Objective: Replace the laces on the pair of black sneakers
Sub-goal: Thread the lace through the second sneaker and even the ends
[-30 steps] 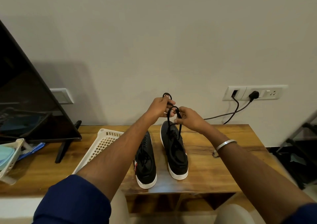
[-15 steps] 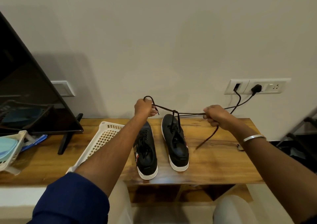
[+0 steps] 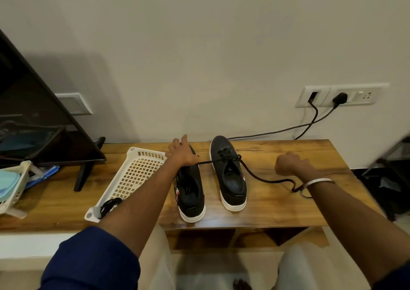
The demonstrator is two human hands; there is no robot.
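I judge the job mostly done: both sneakers stand laced on the table (image 3: pixel 288 209), the right sneaker (image 3: pixel 230 176) knotted, its lace (image 3: pixel 261 178) ends trailing loose. My left hand (image 3: pixel 180 153) rests, fingers spread, on the left sneaker (image 3: pixel 192 197), hiding its knot. My right hand (image 3: pixel 290 164) is curled; I cannot tell whether it holds anything. A lace bundle (image 3: pixel 108 204) lies in the basket (image 3: pixel 137 172).

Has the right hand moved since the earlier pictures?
Yes. The right hand has come down and moved out to the right, away from the right sneaker, now low over the table.
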